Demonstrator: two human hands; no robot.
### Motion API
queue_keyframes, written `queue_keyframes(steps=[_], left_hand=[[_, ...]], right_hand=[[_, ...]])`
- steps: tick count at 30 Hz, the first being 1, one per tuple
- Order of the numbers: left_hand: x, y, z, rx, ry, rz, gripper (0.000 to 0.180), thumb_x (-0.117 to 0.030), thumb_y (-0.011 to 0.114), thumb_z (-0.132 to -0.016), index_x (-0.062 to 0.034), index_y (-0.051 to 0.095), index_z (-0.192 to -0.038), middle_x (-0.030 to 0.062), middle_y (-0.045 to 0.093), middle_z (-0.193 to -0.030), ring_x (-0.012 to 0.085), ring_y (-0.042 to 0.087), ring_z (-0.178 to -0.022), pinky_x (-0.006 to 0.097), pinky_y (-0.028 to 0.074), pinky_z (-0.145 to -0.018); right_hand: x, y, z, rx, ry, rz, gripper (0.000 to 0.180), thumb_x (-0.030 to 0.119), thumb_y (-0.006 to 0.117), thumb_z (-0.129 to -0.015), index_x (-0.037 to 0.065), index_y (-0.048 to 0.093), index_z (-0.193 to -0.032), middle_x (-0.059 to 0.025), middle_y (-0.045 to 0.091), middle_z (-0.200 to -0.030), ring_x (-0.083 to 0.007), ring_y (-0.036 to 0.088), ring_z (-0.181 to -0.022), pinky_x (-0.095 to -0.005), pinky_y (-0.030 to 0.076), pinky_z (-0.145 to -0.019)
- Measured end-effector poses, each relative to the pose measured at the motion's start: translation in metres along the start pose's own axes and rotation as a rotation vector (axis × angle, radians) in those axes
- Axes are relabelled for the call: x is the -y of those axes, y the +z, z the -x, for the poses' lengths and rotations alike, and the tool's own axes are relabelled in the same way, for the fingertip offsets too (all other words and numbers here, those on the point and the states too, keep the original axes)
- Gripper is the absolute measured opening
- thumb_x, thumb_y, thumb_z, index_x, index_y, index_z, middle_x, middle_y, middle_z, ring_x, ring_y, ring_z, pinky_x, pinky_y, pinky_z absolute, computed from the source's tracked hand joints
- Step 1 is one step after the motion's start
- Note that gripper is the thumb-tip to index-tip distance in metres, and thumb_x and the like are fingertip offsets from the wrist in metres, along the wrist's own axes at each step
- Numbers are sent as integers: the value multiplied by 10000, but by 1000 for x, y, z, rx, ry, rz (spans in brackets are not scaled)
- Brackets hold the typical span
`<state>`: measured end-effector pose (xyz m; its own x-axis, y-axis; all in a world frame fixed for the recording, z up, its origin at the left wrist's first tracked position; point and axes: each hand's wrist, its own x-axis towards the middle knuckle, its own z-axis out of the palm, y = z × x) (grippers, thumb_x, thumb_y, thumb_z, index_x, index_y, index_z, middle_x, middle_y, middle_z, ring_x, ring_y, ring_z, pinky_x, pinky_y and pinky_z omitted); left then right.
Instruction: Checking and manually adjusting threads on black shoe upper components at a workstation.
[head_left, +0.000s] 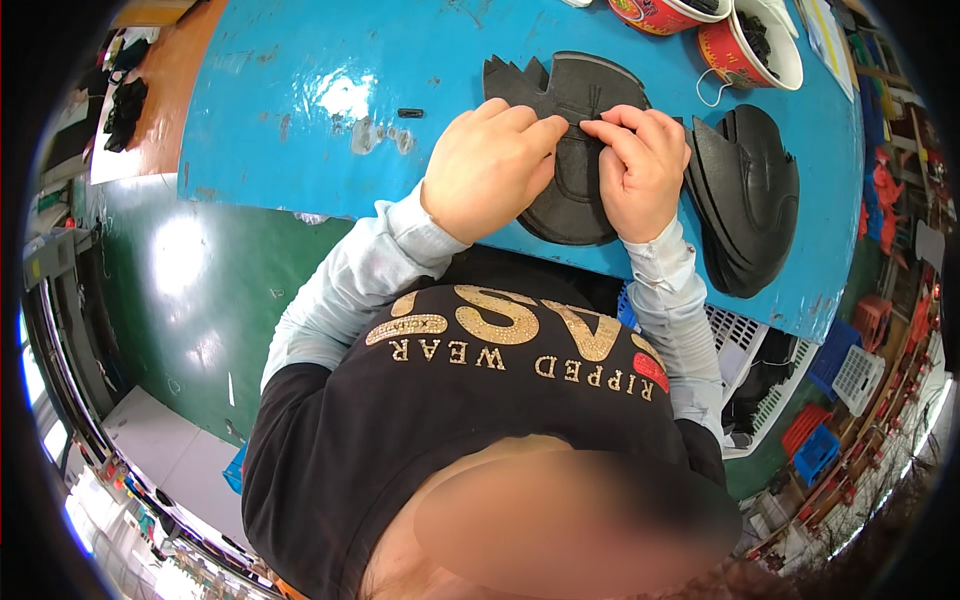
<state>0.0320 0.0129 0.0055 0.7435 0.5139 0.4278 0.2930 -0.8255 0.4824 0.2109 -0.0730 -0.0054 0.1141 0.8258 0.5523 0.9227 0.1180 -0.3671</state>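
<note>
A flat black shaped piece [578,95], like a cut shoe-upper panel with a jagged edge at its far left, lies on the blue table [300,110]. My left hand [488,165] and my right hand [642,165] both press on it with fingers curled, thumbs and fingertips pinching at its middle seam. The near half of the piece is hidden under my hands.
A stack of similar black pieces [748,195] lies right of my right hand. Two red bowls [750,45] holding small dark parts stand at the far right. A small black bit [410,113] lies left of the piece. White and blue crates [760,350] sit below the table edge.
</note>
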Motion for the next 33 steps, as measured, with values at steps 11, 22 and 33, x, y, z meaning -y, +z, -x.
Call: queue_keyframes(steps=[11, 22, 33], left_hand=[[1, 4, 0, -61, -5, 6, 283, -43, 697, -774, -43, 679, -1057, 87, 614, -814, 279, 575, -747, 355, 485, -660], [-11, -22, 27, 35, -653, 1546, 246, 0, 641, -911, -25, 644, -1156, 78, 659, -1130, 179, 652, -966, 300, 537, -833], [-30, -3, 25, -112, -263, 1069, 213, 37, 712, -842, -12, 717, -1049, 83, 655, -1020, 160, 620, -951, 269, 510, -798]], right_hand=[[-3, 1, -1, -116, 31, -86, 296, -31, 615, -705, 145, 731, -912, -6, 652, -1028, -260, 563, -1007, -376, 424, -886], [41, -28, 3, 121, 363, -909, 216, 22, 708, -869, 25, 633, -1072, -36, 676, -966, -102, 631, -851, -247, 501, -781], [62, -35, 28, 82, 666, -1221, 182, 7, 640, -930, 10, 542, -1083, -31, 615, -999, -80, 587, -888, -217, 483, -781]])
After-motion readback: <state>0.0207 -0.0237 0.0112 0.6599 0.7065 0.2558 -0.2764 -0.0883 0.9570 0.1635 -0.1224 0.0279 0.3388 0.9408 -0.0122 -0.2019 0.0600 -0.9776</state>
